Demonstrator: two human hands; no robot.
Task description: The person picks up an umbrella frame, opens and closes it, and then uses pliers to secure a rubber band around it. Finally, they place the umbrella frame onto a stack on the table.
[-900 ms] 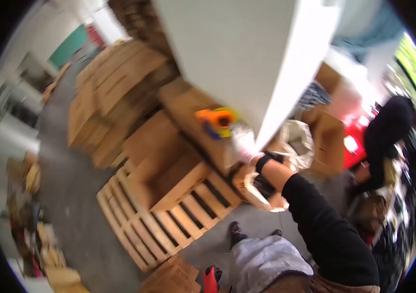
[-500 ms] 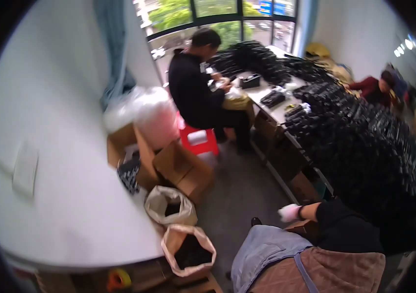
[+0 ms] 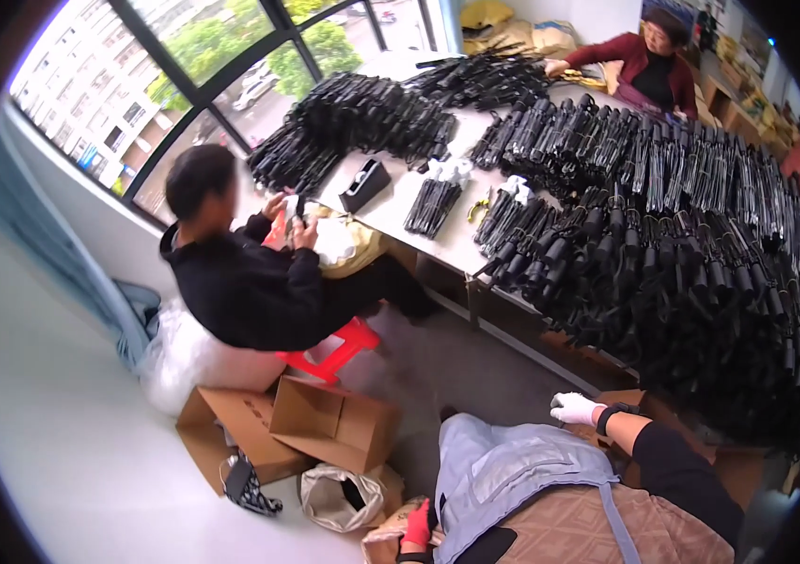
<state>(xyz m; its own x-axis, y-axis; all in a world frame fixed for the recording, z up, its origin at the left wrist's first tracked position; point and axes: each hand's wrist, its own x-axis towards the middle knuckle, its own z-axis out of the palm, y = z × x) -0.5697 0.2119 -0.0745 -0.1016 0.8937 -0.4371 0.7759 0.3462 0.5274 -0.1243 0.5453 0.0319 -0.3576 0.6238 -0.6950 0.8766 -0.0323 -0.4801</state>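
Plainly, we have both gloves in view, well apart from each other. Our right hand (image 3: 574,409), in a white glove, hangs at the end of a bent arm with its fingers (image 3: 562,405) partly curled toward our left; whether they pinch anything we cannot tell, since the fingertips are small and turned away. Just beyond the black wristband (image 3: 614,413) lies a cardboard box (image 3: 671,419), near the table's lower edge, though we cannot tell whether the hand touches it.

Our left hand (image 3: 416,524), in a red glove (an odd pair, we admit), is low by our apron (image 3: 513,470). It overlaps the edge of the lower sack (image 3: 377,548), which the frame's dark rim partly cuts off; how tightly the fingers close, or whether they grip the cloth, we cannot make out. Just above that sack, a cream sack (image 3: 309,491) gapes open, with something dark inside.

Ahead of us, black rod-like bundles (image 3: 663,235) cover much of the white table (image 3: 442,246). At its left side, a co-worker in black (image 3: 240,291) sits on a red stool (image 3: 336,352), both hands around a small object.
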